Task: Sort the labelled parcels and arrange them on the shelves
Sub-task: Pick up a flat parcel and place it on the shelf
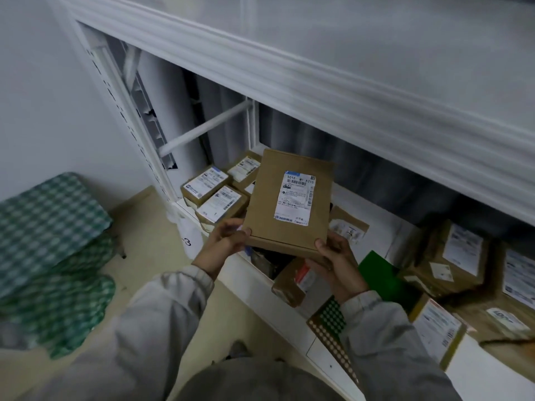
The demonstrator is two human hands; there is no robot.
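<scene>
A flat brown cardboard parcel (269, 209) with a white printed label is held up in front of the low shelf (292, 316). My left hand (224, 241) grips its near left corner and my right hand (337, 260) grips its near right corner, thumbs on top. Three small labelled boxes (215, 195) sit together at the shelf's left end, behind the held parcel. More brown labelled parcels (451, 256) are piled on the shelf to the right. A taped parcel (292, 280) lies below the held one.
The white upper shelf (347, 91) overhangs the work area. A green checked bundle (49, 250) lies on the floor at left. A green sheet (382, 273) and a dotted sticker sheet (330, 328) lie by my right wrist. A white post (127, 111) bounds the shelf's left side.
</scene>
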